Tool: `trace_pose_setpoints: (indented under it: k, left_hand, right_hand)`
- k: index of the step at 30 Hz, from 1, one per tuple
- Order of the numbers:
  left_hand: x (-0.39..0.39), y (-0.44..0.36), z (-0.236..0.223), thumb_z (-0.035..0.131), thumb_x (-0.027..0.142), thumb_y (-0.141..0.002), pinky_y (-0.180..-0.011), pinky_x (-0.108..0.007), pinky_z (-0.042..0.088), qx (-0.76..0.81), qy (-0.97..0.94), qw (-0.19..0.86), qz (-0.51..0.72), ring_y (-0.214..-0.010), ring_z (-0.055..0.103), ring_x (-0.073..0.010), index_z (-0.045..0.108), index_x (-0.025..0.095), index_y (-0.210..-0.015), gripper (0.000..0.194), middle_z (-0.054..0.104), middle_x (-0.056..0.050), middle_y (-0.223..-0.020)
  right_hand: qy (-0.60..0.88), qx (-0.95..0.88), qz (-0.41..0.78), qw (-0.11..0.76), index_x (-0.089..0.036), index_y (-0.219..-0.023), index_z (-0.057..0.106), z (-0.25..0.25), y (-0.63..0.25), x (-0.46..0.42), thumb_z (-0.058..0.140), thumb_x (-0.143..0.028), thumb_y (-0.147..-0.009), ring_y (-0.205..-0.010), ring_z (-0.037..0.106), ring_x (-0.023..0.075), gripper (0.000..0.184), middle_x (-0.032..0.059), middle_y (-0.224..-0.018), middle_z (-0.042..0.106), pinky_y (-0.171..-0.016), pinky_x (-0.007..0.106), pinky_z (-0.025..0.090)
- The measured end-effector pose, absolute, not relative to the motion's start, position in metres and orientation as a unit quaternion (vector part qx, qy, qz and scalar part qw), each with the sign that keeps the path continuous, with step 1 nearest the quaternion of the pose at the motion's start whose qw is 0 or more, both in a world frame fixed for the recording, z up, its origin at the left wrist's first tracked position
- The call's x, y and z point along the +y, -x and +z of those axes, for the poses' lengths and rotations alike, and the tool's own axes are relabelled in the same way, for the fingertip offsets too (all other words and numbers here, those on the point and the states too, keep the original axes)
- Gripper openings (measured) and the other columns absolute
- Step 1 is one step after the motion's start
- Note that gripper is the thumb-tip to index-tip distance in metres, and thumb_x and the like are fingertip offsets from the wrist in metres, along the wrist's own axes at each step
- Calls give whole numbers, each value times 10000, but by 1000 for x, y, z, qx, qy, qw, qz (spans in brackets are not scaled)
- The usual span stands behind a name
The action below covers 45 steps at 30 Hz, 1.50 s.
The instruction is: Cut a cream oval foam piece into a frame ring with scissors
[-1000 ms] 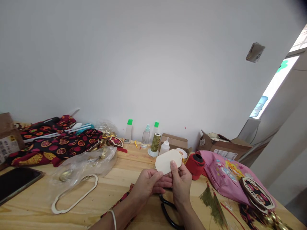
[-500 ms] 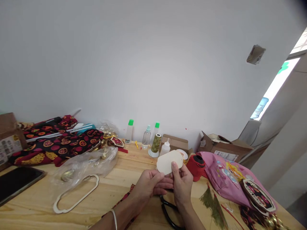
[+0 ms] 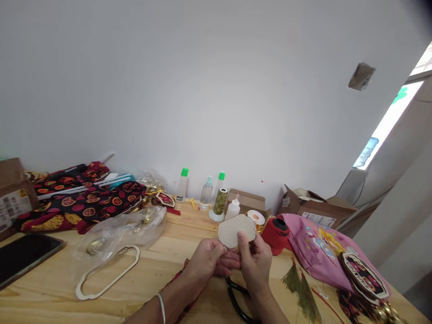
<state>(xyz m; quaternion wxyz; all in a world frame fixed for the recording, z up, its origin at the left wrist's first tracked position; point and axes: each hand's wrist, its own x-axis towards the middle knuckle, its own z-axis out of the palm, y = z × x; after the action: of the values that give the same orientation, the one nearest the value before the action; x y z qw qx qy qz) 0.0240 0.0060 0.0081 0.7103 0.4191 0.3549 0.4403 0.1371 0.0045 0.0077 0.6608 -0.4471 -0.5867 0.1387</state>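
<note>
Both my hands hold a cream flat cutout piece (image 3: 235, 229) above the wooden table (image 3: 162, 270). My left hand (image 3: 211, 258) grips its lower left edge with curled fingers. My right hand (image 3: 256, 263) pinches its lower right edge, thumb on the front. Black scissors (image 3: 236, 299) lie on the table under my wrists. A strip of red patterned cloth (image 3: 175, 279) shows beneath my left forearm.
A cream frame outline (image 3: 108, 272) and a clear plastic bag (image 3: 124, 229) lie left. Red patterned fabric (image 3: 81, 202), a phone (image 3: 23, 256), glue bottles (image 3: 182, 184), a thread spool (image 3: 220, 202), a red spool (image 3: 276, 231), a pink bag (image 3: 317, 249) and cardboard boxes (image 3: 317, 204) surround them.
The cutout piece has been turned in my hands and now looks shorter and rounder. My hands stay in nearly the same spot.
</note>
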Motion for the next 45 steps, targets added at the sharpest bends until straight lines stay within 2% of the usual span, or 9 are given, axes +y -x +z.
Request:
trace_pose_setpoints:
  k: [8, 11, 15, 17, 23, 27, 32, 38, 45]
  left_hand:
    - [4, -19, 14, 551, 323, -686, -487, -169, 423, 318, -436, 736, 409, -614, 633, -135, 636, 79, -684, 258, 697, -133, -709]
    - [5, -19, 12, 527, 333, -700, -464, -171, 413, 336, -443, 725, 406, -582, 627, -133, 643, 60, -735, 299, 694, -142, -696]
    - [8, -20, 7, 510, 277, -700, -419, -160, 386, 349, -429, 720, 419, -520, 614, -121, 631, 68, -703, 242, 693, -131, -667]
    - [8, -20, 6, 502, 249, -700, -403, -148, 374, 353, -422, 721, 423, -488, 602, -106, 626, 71, -690, 217, 691, -120, -646]
    - [5, -17, 10, 524, 314, -711, -447, -149, 422, 333, -450, 729, 394, -582, 623, -116, 632, 84, -717, 254, 693, -127, -725]
    - [5, -15, 14, 562, 338, -688, -463, -147, 432, 335, -475, 719, 382, -625, 631, -123, 646, 93, -769, 271, 694, -121, -753]
    - [6, -15, 15, 539, 374, -691, -452, -153, 418, 353, -471, 712, 383, -593, 624, -119, 657, 92, -803, 326, 697, -121, -732]
    - [9, -16, 13, 479, 311, -720, -419, -137, 377, 356, -471, 713, 378, -551, 615, -105, 654, 74, -775, 301, 696, -130, -720]
    - [9, -17, 12, 462, 241, -682, -363, -137, 324, 403, -471, 679, 393, -456, 590, -104, 655, 66, -670, 261, 687, -110, -588]
  right_hand:
    - [438, -559, 194, 676, -142, -751, 555, 4, -139, 9, 491, -332, -752, -431, 498, 102, 201, -4, -571, 581, -403, 202, 418]
    - [446, -602, 116, 652, -138, -720, 552, 6, -139, 7, 476, -303, -762, -423, 489, 98, 187, -8, -534, 555, -403, 194, 406]
    - [437, -669, -42, 600, -144, -595, 523, 8, -139, 4, 485, -255, -754, -397, 448, 86, 197, -16, -460, 499, -396, 182, 354]
    - [432, -680, -58, 589, -145, -594, 524, 8, -139, 4, 478, -243, -758, -394, 436, 82, 196, -16, -460, 497, -398, 180, 347]
    - [443, -599, 111, 658, -139, -747, 554, 12, -138, 4, 466, -273, -769, -486, 519, 102, 161, 11, -589, 584, -443, 184, 426]
    - [439, -578, 153, 670, -141, -716, 545, 12, -139, 5, 474, -281, -763, -459, 510, 97, 164, -11, -543, 564, -425, 183, 422]
    - [454, -633, 44, 625, -139, -683, 548, 9, -143, 6, 468, -275, -767, -450, 470, 92, 179, -4, -535, 544, -429, 189, 383]
    - [434, -708, -108, 547, -148, -595, 497, 10, -143, 3, 438, -230, -787, -389, 413, 82, 217, -17, -455, 460, -399, 185, 313]
    - [437, -721, -123, 523, -157, -624, 507, 7, -139, 2, 406, -223, -798, -397, 422, 86, 212, -15, -466, 476, -403, 188, 311]
